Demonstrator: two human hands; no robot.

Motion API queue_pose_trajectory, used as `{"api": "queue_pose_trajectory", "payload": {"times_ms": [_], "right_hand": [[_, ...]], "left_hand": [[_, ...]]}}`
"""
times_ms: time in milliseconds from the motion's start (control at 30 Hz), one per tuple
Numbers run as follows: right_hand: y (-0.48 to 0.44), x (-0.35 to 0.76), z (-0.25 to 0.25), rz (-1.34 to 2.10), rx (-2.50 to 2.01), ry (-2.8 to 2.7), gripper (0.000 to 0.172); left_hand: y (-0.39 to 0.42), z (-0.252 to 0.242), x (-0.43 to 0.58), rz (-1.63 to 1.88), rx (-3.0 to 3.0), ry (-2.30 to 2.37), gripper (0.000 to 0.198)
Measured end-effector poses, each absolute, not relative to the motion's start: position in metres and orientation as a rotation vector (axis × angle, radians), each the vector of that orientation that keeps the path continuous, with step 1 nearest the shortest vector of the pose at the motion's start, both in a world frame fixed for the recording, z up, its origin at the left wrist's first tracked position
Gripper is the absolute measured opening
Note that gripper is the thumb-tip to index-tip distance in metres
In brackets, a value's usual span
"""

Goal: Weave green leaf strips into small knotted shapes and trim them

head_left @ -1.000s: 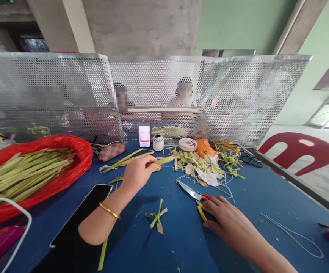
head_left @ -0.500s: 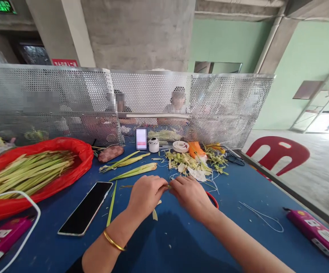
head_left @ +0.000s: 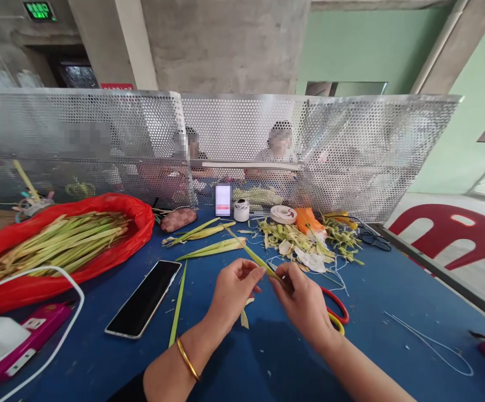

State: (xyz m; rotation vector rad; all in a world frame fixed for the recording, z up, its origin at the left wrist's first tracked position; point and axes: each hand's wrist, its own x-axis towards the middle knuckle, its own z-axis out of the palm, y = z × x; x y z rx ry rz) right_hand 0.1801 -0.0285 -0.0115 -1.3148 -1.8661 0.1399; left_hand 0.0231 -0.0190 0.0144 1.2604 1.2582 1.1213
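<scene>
A narrow green-yellow leaf strip [head_left: 251, 254] slants between my hands, its thin end pointing up and to the left over the table. My right hand [head_left: 303, 298] pinches its near end between thumb and fingers. With thumb and fingers closed at the strip's lower edge, my left hand [head_left: 236, 287] also grips it; the exact contact is partly hidden. Scissors with red and yellow handles [head_left: 340, 307] lie beside my right hand, their blades hidden beneath it. Under my left hand is a small pale leaf scrap [head_left: 245, 318]. Further leaves [head_left: 213, 248] rest just beyond.
On the left, a red plastic bag [head_left: 139, 223] holds many long leaves, with a phone [head_left: 144, 301] nearby. Leaf scraps [head_left: 288, 237], a tape roll [head_left: 283, 214] and thread lie at the back right. Behind a perforated metal screen [head_left: 242, 128] sit two people.
My hands have turned and drawn slightly apart, and the leaf strip now shows, pointing up-left. More of the scissors' handles is visible. The whole view has shifted, moving objects rightward.
</scene>
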Motion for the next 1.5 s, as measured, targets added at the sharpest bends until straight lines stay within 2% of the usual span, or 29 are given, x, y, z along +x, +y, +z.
{"api": "queue_pose_trajectory", "payload": {"times_ms": [100,167,367,500,567,667,767,833,967,1067,1133,1233,1333,1500], "right_hand": [[-0.035,0.175,-0.012,0.018,-1.206,-1.984,0.011],[-0.038,0.172,-0.011,0.122,-1.156,-1.983,0.014],[-0.034,0.17,0.0,1.135,-1.07,-1.497,0.02],[-0.032,0.17,0.0,1.429,-1.09,-1.486,0.014],[-0.033,0.169,-0.002,1.347,-1.127,-1.516,0.012],[-0.037,0.169,-0.005,1.004,-1.229,-1.582,0.014],[-0.04,0.169,-0.004,0.776,-1.24,-1.632,0.02],[-0.041,0.169,-0.002,0.841,-1.205,-1.585,0.023],[-0.037,0.169,0.003,1.225,-1.124,-1.279,0.027],[-0.033,0.169,0.002,1.297,-1.113,-1.135,0.03],[-0.031,0.17,0.0,1.228,-1.149,-1.16,0.028],[-0.029,0.172,-0.005,1.063,-1.228,-1.312,0.025],[-0.03,0.175,-0.008,0.941,-1.26,-1.463,0.023],[-0.034,0.177,-0.007,0.713,-1.249,-1.617,0.023]], "left_hand": [[-0.02,0.01,0.027,1.148,1.138,1.193,0.03],[-0.02,0.01,0.026,1.183,1.101,1.176,0.029],[-0.015,0.014,0.017,1.212,1.101,1.142,0.027],[-0.013,0.012,0.016,1.194,1.167,1.137,0.028],[-0.014,0.011,0.017,1.171,1.168,1.135,0.033],[-0.016,0.008,0.021,1.109,1.168,1.151,0.037],[-0.018,0.006,0.025,1.102,1.18,1.18,0.031],[-0.018,0.006,0.027,1.148,1.157,1.182,0.027],[-0.019,0.009,0.027,1.156,1.084,1.12,0.032],[-0.018,0.008,0.026,1.173,1.143,1.181,0.036],[-0.018,0.007,0.023,1.32,1.298,1.373,0.039],[-0.017,0.007,0.017,1.538,1.818,1.611,0.022],[-0.016,0.009,0.011,1.43,2.432,1.468,0.008],[-0.013,0.014,0.007,1.181,2.699,1.336,0.017]]}}
